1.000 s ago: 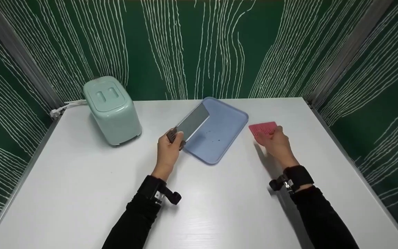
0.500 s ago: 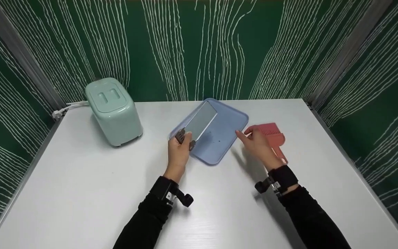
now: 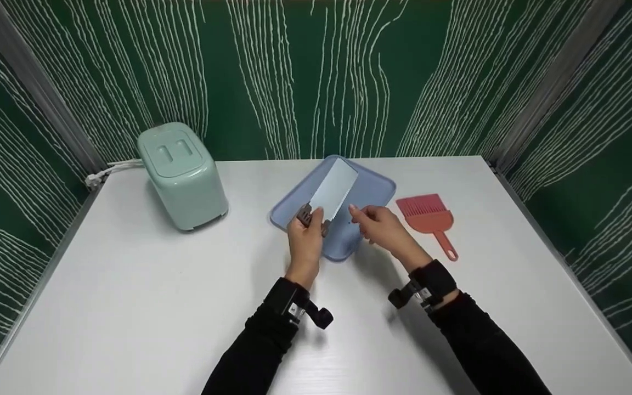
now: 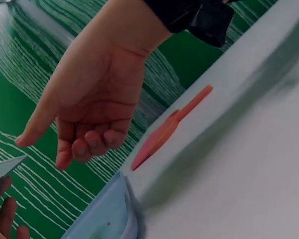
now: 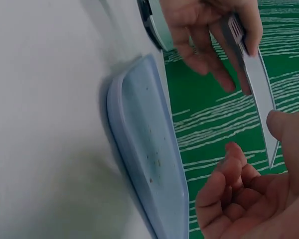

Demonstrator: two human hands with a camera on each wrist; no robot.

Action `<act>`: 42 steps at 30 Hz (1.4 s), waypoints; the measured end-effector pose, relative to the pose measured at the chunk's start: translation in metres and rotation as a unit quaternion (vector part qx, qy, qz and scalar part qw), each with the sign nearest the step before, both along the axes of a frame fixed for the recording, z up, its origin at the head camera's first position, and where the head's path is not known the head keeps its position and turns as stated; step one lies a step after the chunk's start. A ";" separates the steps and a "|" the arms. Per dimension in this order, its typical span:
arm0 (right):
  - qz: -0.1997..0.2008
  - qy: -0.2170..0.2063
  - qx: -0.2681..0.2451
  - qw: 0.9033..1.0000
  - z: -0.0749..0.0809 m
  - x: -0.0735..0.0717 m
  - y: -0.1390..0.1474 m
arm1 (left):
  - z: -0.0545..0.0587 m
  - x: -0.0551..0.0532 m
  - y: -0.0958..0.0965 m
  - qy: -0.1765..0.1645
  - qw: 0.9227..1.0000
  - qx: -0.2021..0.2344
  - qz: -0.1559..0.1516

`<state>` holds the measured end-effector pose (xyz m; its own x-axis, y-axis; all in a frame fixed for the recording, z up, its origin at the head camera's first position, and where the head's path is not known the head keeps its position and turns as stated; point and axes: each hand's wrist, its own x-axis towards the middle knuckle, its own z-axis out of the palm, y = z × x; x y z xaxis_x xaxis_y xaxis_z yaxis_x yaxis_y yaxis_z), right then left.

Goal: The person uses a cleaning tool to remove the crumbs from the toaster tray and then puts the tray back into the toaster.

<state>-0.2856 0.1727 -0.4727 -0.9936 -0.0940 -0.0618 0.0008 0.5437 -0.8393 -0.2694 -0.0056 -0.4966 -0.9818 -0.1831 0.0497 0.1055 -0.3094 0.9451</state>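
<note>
My left hand grips the grey-brown end of a flat metal crumb tray, thumb on top. The tray's plate points up and away over a light blue tray. Dark crumbs lie in the blue tray. My right hand is over the blue tray's right edge and holds nothing. Its fingers are loosely curled, its thumb apart from them and near the crumb tray's plate in the right wrist view. A hand brush with pink bristles and an orange handle lies right of the blue tray.
A mint green toaster stands at the back left of the white table. Its white cord runs off the left edge. Green walls with white streaks enclose the back and sides.
My right hand has let go of the brush and moved left, over the blue tray. My left hand has carried the crumb tray rightward, and its plate has turned more upright in view.
</note>
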 end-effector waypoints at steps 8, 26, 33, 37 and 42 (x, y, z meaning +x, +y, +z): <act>0.029 -0.034 -0.070 0.997 -0.002 0.004 -0.028 | -0.002 0.005 0.017 -0.003 1.000 -0.004 0.017; 0.015 -0.054 -0.235 0.970 -0.011 0.007 -0.054 | -0.010 0.011 0.032 -0.028 0.999 0.043 0.006; 0.004 -0.028 -0.238 0.971 -0.014 0.008 -0.058 | -0.011 0.011 0.030 -0.030 0.998 0.059 -0.009; 0.002 -0.030 -0.244 0.969 -0.017 0.005 -0.058 | -0.012 0.012 0.026 -0.025 0.998 0.047 -0.018; 0.003 -0.025 -0.254 0.967 -0.018 0.004 -0.058 | -0.013 0.008 0.016 -0.012 1.000 -0.006 -0.015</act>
